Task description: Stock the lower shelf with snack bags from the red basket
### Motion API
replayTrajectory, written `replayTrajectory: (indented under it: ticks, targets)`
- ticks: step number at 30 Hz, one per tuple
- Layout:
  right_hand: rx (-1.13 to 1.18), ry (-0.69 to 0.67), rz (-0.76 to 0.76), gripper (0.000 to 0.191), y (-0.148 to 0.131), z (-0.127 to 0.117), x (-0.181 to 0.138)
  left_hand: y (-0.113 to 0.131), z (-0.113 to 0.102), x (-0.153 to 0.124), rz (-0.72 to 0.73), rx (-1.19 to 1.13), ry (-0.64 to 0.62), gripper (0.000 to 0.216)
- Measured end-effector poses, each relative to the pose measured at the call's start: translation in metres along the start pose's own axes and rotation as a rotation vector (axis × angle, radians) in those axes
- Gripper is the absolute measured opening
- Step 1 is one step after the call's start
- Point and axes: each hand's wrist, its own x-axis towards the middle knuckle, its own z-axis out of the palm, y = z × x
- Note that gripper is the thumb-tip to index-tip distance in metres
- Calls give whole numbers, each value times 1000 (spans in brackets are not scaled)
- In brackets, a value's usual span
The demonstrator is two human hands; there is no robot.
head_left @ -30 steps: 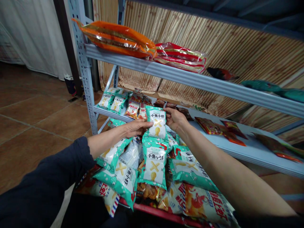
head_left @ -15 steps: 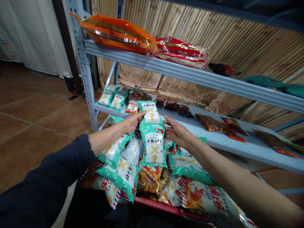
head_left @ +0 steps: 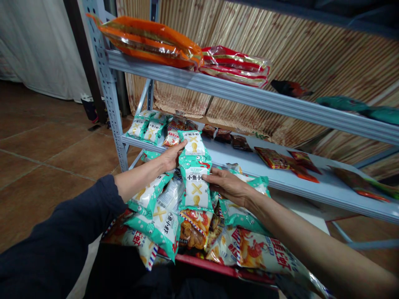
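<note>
My left hand (head_left: pixel 172 157) is closed on the left edge of a teal-and-white snack bag (head_left: pixel 193 143), thumb on its front. A second snack bag (head_left: pixel 196 189) of the same kind overlaps the lower part of the first. My right hand (head_left: pixel 227 186) grips the right edge of this nearer bag, its thumb over the printed front and its other fingers partly hidden behind. Both bags are held tilted up above a red-rimmed box (head_left: pixel 205 265) heaped with snack bags. More teal bags (head_left: pixel 158 222) lie in the heap below my hands.
A blue-grey metal rack (head_left: pixel 218 88) stands ahead. Its lower shelf carries two rows of teal bags (head_left: pixel 152 129), a red-and-white bag (head_left: pixel 172 138) and brown packets (head_left: pixel 241 142). Orange (head_left: pixel 152 41) and red (head_left: pixel 235 66) packages lie on the shelf above. White-and-red bags (head_left: pixel 264 251) fill the box's front right.
My right hand has moved in from beside the nearer bag and taken hold of its right edge. Both bags have shifted slightly left.
</note>
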Motion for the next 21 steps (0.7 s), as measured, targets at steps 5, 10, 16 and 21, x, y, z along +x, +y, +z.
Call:
replayTrajectory:
  ticks: [5, 10, 16, 21]
  targets:
    - [20, 71, 5, 28, -6, 3, 2, 1, 2, -2, 11, -11, -87, 28]
    - [121, 89, -7, 25, -9, 7, 8, 1, 2, -5, 15, -52, -219, 22]
    - [173, 97, -53, 21, -7, 11, 11, 0, 3, -7, -7, -2, -176, 20]
    - [164, 42, -62, 23, -7, 13, 6, 1, 7, -8, 69, -18, -33, 17]
